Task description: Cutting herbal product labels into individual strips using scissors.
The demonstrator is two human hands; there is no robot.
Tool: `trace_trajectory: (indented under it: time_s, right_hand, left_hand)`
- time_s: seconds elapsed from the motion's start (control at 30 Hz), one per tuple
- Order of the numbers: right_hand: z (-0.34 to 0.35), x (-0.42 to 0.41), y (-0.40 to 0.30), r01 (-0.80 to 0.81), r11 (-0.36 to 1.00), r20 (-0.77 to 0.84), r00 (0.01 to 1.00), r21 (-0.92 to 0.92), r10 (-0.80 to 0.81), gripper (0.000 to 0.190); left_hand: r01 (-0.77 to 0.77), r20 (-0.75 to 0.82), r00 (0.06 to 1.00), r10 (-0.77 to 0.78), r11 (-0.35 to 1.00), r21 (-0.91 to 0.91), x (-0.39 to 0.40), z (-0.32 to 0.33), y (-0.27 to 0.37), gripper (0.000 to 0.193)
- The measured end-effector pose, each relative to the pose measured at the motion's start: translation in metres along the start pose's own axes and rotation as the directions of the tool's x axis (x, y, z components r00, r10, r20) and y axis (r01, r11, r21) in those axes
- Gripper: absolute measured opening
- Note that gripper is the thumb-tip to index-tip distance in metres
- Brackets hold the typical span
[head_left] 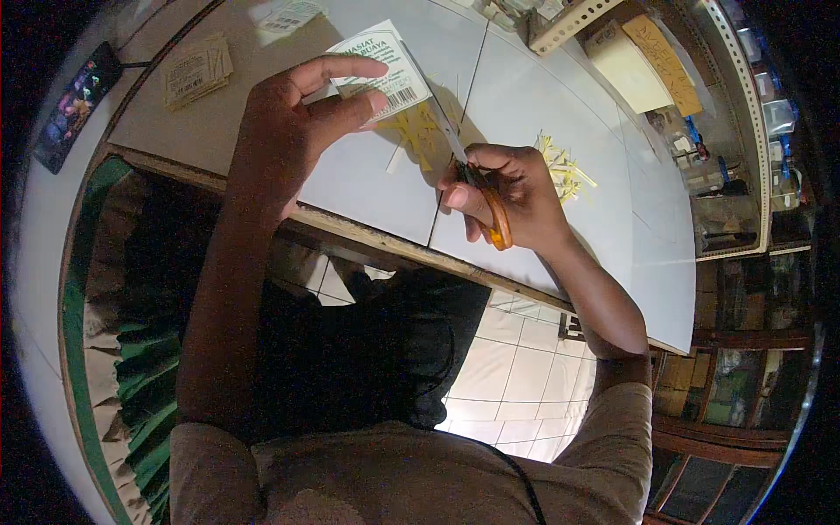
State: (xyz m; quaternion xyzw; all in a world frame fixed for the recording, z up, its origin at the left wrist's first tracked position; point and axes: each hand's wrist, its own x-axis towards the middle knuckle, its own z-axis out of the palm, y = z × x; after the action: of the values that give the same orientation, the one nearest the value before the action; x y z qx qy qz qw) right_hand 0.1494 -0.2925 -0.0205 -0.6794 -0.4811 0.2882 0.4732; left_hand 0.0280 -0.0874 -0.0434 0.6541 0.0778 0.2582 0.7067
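Observation:
Between thumb and fingers, my left hand (295, 108) pinches a printed paper label (400, 69) with green writing and a barcode. In my right hand (515, 190) is a pair of scissors (497, 220) with orange-brown handles. Their blades point up and left, along the label's right edge; whether they touch the paper I cannot tell. Under the label, thin yellow and white paper strips (417, 134) lie scattered on the white tiled tabletop (380, 187). A second heap of trimmed strips (564, 170) sits to the right of my right hand.
At the left lies a stack of labels (197, 71), with more labels (289, 16) farther back. A phone (77, 108) with a lit screen is at the far left. Perforated metal shelving (755, 131) holds packets along the right. The table's wooden front edge (367, 226) runs below my wrists.

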Motion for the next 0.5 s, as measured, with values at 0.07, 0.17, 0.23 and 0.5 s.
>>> trace_trajectory:
  time_s: [0.07,0.17,0.23,0.5]
  right_hand:
    - [0.0,0.0001,-0.0016,0.001,1.0,0.001,1.0,0.0,-0.001,0.038]
    - [0.0008,0.001,-0.0054,-0.035,0.999,0.004,0.999,0.018,0.035,0.038]
    - [0.0008,0.0018,-0.0045,-0.075,0.997,-0.018,0.997,0.011,0.075,0.04]
    - [0.0014,0.0025,-0.0018,-0.043,0.999,-0.024,0.999,0.018,0.044,0.041]
  left_hand:
    - [0.009,-0.005,1.0,-0.009,1.0,-0.01,0.0003,0.0001,-0.0004,0.03]
    - [-0.023,0.036,0.999,0.023,1.0,-0.013,-0.0003,-0.0004,-0.0005,0.028]
    - [0.037,0.105,0.994,-0.039,0.999,0.026,-0.0006,0.0008,0.0007,0.029]
    - [0.024,0.089,0.996,-0.027,0.999,0.035,0.0003,0.0017,-0.001,0.029]
